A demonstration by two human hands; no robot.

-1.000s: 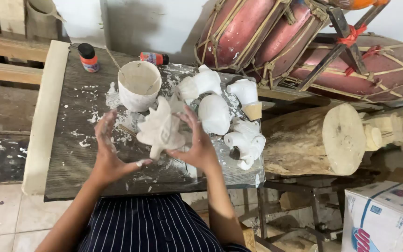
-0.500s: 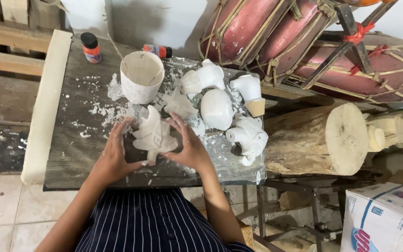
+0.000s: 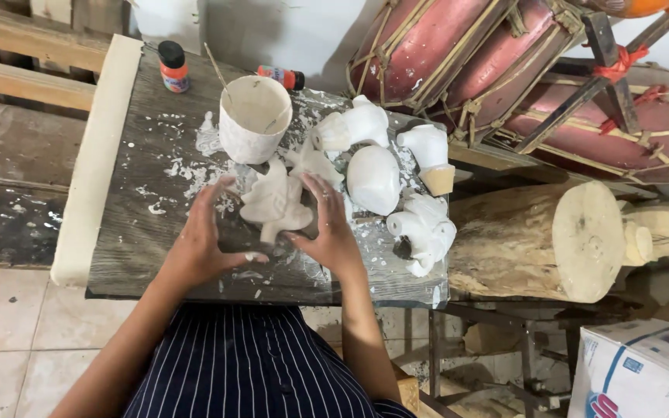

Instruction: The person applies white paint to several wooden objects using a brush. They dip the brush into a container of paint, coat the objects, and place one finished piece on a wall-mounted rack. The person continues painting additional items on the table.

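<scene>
On the left, tiled floor (image 3: 1, 325) lies beside a dark wooden table (image 3: 141, 232) with white splashes. The left hand (image 3: 199, 248) and right hand (image 3: 333, 236), fingers spread, press a white figure (image 3: 276, 203) between them at the table's middle. A log (image 3: 536, 240) lies right.

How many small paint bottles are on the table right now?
2. One bottle with a black cap stands at the table's far left corner; the other lies on its side behind the white cup.

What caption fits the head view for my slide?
Both hands, left hand and right hand, grip a white plaster figure on a spattered wooden table, beside a white cup.
</scene>
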